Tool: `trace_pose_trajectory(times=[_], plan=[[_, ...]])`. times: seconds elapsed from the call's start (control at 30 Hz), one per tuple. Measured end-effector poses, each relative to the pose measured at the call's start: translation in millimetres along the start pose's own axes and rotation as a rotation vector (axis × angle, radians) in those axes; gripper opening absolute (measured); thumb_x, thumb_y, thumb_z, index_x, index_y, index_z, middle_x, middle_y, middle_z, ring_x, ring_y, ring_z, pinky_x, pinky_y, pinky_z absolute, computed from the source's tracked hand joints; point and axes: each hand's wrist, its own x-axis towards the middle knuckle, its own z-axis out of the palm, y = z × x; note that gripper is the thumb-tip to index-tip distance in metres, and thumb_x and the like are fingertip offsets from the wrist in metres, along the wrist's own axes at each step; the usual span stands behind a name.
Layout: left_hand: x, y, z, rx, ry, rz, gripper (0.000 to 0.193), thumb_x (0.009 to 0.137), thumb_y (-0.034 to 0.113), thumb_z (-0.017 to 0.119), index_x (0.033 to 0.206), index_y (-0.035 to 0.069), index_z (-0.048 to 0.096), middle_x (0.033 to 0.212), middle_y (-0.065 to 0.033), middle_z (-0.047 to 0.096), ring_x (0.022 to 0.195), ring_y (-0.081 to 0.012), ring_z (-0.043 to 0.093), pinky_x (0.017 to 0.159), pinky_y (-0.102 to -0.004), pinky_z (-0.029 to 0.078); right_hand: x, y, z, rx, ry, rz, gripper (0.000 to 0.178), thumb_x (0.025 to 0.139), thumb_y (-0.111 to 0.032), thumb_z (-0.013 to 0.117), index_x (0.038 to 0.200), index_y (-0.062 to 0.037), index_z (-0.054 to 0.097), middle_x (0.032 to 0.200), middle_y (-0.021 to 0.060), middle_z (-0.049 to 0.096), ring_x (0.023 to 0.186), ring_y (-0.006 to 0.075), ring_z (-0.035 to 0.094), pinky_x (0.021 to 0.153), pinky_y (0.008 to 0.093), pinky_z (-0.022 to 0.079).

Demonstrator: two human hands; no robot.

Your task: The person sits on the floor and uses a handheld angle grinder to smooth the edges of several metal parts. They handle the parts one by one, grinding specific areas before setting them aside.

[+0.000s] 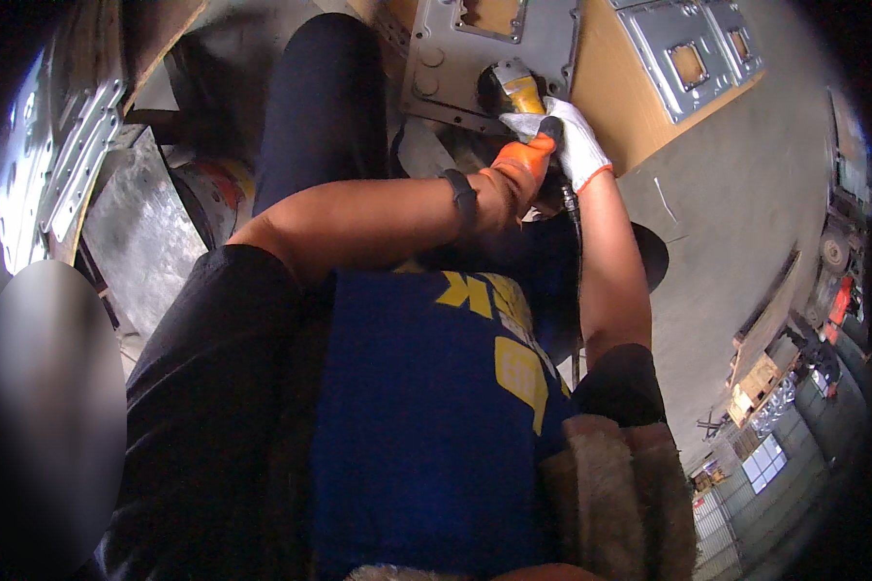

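My left hand [523,165], in an orange-coated glove, is closed around the dark rear end of a yellow angle grinder [522,94]. My right hand [576,140], in a white knit glove, is wrapped over the grinder's body just ahead of it. The tool's metal head and dark disc lie against a grey metal housing plate [446,60], which has a rectangular opening and holes along its edges. Whether the disc is spinning cannot be made out. A dark hose or cable [576,225] with a metal fitting hangs below my hands.
A tan board [628,121] carries the plate and two more metal plates with square cutouts [683,60] at right. Further metal parts [82,160] and a grey sheet [143,218] stand at left. Pallets and clutter [758,385] lie across the concrete floor [717,208].
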Motion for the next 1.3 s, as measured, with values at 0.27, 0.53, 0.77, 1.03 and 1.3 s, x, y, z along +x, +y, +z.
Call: trace_pose_trajectory(times=[0.27, 0.53, 0.77, 1.03, 1.3], plan=[[-7, 15, -9, 1.428, -0.573, 1.092, 0.042, 0.095, 0.032, 0.059, 0.127, 0.004, 0.053, 0.12, -0.011, 0.064, 0.105, -0.0245, 0.062, 0.092, -0.0345, 0.048, -38, -4, -38, 0.169, 0.22, 0.035, 0.043, 0.073, -0.036, 0.083, 0.097, -0.0029, 0.069, 0.078, 0.0036, 0.067, 0.067, 0.014, 0.06, 0.065, 0.0294, 0.047], [-16, 75, -17, 1.321, 0.049, 0.818, 0.074, 0.078, 0.04, 0.069, 0.134, -0.003, 0.046, 0.121, -0.0253, 0.061, 0.113, -0.0364, 0.06, 0.098, -0.0394, 0.047, -82, -45, -84, 1.029, 0.281, -0.066, 0.029, 0.089, -0.02, 0.068, 0.11, -0.0007, 0.062, 0.088, 0.0097, 0.067, 0.076, 0.0191, 0.067, 0.066, 0.0311, 0.057], [41, 153, -3, 1.793, 0.539, 0.842, 0.099, 0.066, 0.059, 0.069, 0.14, 0.0, 0.038, 0.141, -0.0203, 0.046, 0.133, -0.0345, 0.041, 0.112, -0.0395, 0.03, -59, -31, -110, 1.415, 0.463, -0.116, 0.034, 0.087, -0.013, 0.068, 0.117, -0.0027, 0.056, 0.097, 0.0124, 0.064, 0.081, 0.0268, 0.066, 0.072, 0.0433, 0.06], [59, 188, 13, 2.283, 0.459, 0.498, 0.078, 0.056, 0.063, 0.077, 0.11, 0.007, 0.064, 0.108, -0.0129, 0.068, 0.1, -0.0303, 0.066, 0.087, -0.0405, 0.052, -86, -25, -121, 1.202, 0.588, -0.035, 0.033, 0.088, -0.022, 0.07, 0.113, -0.0039, 0.06, 0.093, 0.0068, 0.064, 0.076, 0.0185, 0.065, 0.066, 0.0313, 0.057], [88, 211, 10, 2.108, 0.498, 0.339, 0.063, 0.065, 0.064, 0.07, 0.088, 0.006, 0.073, 0.095, -0.016, 0.072, 0.094, -0.0303, 0.069, 0.08, -0.0383, 0.053, -93, -15, -127, 1.123, 0.586, 0.038, 0.035, 0.089, -0.029, 0.069, 0.113, -0.0044, 0.06, 0.09, 0.0056, 0.065, 0.075, 0.0158, 0.064, 0.065, 0.0281, 0.054]])
